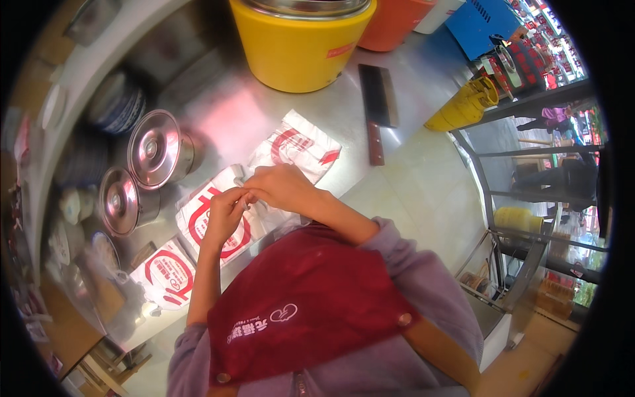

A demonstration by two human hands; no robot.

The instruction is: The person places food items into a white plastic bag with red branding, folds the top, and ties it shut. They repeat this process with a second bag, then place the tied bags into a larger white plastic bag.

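My left hand [226, 211] and my right hand [282, 186] meet fingertip to fingertip over a white plastic bag with red print [198, 218]. Both pinch a twisted white strip of it, seemingly its handles; the fingers hide the exact grip. Beyond my right hand, another white bag with red print [302, 141] lies flat on the steel counter [332, 106]. A third printed bag [166, 273], looking filled, stands to the left of my left forearm.
Two lidded steel pots [155, 149] stand at the left, near stacked bowls [116, 106]. At the back is a large yellow container [305, 49], with an orange one [392, 25] beside it. A cleaver [378, 99] lies near the counter's right edge. A yellow gas cylinder [461, 106] stands beyond.
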